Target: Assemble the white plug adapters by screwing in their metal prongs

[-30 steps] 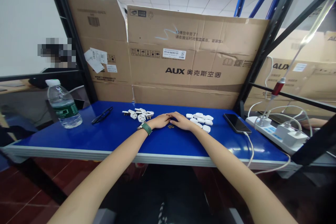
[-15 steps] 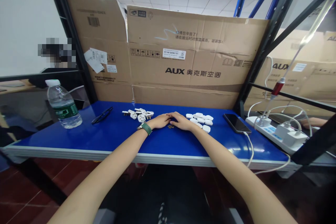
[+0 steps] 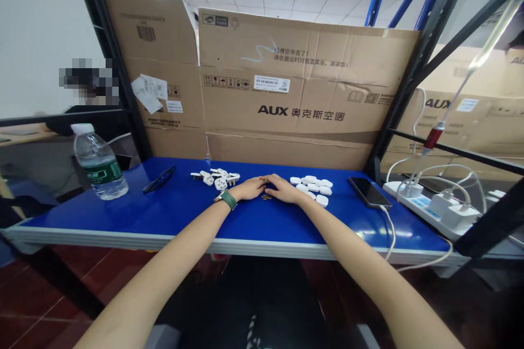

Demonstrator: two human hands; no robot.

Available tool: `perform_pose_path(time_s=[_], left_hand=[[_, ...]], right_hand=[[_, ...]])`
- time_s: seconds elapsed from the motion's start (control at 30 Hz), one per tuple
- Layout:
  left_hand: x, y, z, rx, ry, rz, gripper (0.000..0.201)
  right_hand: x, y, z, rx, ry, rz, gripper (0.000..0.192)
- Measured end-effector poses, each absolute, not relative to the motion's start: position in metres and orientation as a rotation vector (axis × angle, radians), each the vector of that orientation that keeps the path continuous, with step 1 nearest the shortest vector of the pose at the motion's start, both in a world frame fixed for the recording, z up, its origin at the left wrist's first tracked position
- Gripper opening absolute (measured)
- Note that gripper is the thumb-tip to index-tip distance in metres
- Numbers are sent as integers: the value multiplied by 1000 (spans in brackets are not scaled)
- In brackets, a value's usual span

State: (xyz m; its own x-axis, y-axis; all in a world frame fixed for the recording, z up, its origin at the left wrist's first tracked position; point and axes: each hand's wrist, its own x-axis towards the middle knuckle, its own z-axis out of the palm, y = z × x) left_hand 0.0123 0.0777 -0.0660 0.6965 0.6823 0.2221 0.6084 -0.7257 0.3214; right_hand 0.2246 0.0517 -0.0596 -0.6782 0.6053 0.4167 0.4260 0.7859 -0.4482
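Note:
My left hand (image 3: pixel 249 189) lies flat on the blue tabletop with its fingers stretched out, a green-strapped watch (image 3: pixel 227 199) on the wrist. My right hand (image 3: pixel 282 189) rests beside it, fingers extended, their tips overlapping those of the left. Neither hand holds anything that I can see. Small brass-coloured screws (image 3: pixel 267 197) lie just below the meeting fingertips, partly hidden by them. Left of my hands is a pile of white plug parts with metal pins (image 3: pixel 220 182). On the right, next to my right hand, sit several white rounded plug covers (image 3: pixel 313 187).
A water bottle (image 3: pixel 100 169) and black glasses (image 3: pixel 159 179) are at the left. A phone (image 3: pixel 369 192) on a white cable and a loaded power strip (image 3: pixel 434 207) are at the right. A cardboard panel (image 3: pixel 245 147) stands behind. A person (image 3: pixel 90 87) is beyond the left post.
My hands and the parts on the table have not moved. Another person's hand at the far right edge has left the view.

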Motion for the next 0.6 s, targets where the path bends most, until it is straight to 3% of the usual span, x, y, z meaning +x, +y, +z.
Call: perform_pose_path(time_s=[0.6], left_hand=[[12, 78, -66, 2698, 1019, 507, 45]], right_hand=[[225, 53, -61, -749, -2398, 417, 50]])
